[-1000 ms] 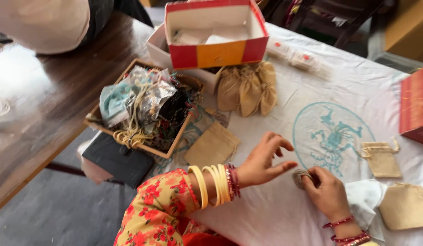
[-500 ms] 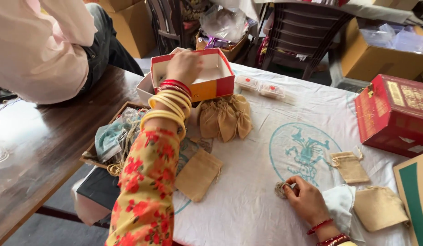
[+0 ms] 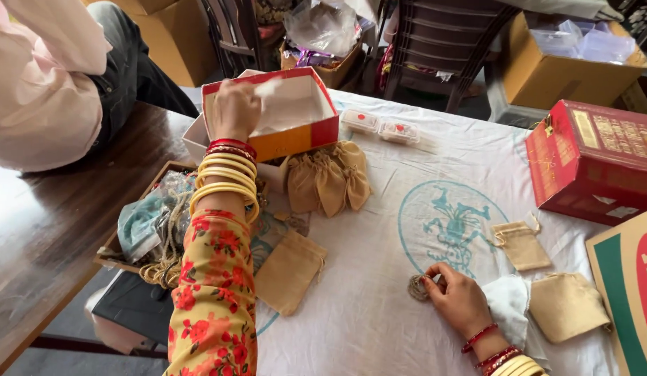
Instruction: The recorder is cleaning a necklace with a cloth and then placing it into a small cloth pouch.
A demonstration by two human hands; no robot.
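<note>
The white cloth (image 3: pixel 407 313) has a good patch of bare room in the middle, between the two hands, right over the blue round drawing (image 3: pixel 452 226). On the far left the cloth stops and the dark wood table (image 3: pixel 45 230) starts. A big red box (image 3: pixel 591 163) closes off the right side, and a tray of cords (image 3: pixel 153 230) crowds the left. The left hand (image 3: pixel 233 108) is up at the red and yellow box (image 3: pixel 281 115), sitting at the box's near rim, and it pinches a thin white sheet (image 3: pixel 267 87) between its fingertips. The right hand (image 3: pixel 459 299) rests low on the cloth with its fingers curled, holding a small round coil of string (image 3: pixel 417 287) down flat. The coil is brownish and wound in a ring. Little tan bags (image 3: pixel 327 181) lie in a heap just below the box, one tan bag (image 3: pixel 290 270) lies beside the left arm, and two more (image 3: pixel 522 245) lie near the right hand.
</note>
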